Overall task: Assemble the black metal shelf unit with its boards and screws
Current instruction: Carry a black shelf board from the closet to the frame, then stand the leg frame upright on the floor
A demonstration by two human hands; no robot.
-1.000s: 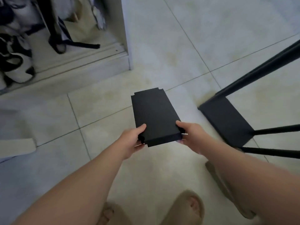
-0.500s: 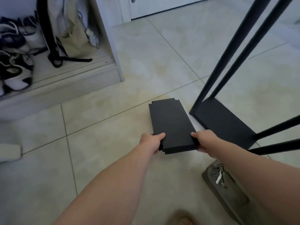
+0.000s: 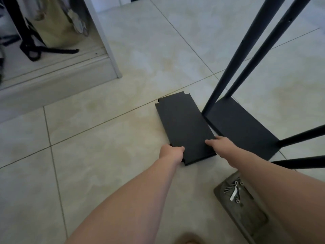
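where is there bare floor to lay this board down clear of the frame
Bare tile lies left of the black board, out to the cabinet step, and beyond its far end. The right is crowded: the shelf frame stands close beside the board, and the tray of screws lies just this side of it.

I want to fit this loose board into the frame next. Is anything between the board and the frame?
Nothing loose lies between them. The black board, held at its near end by the left hand and right hand, sits beside the frame's bottom shelf. Only the frame's own nearest upright post rises at the board's right edge.
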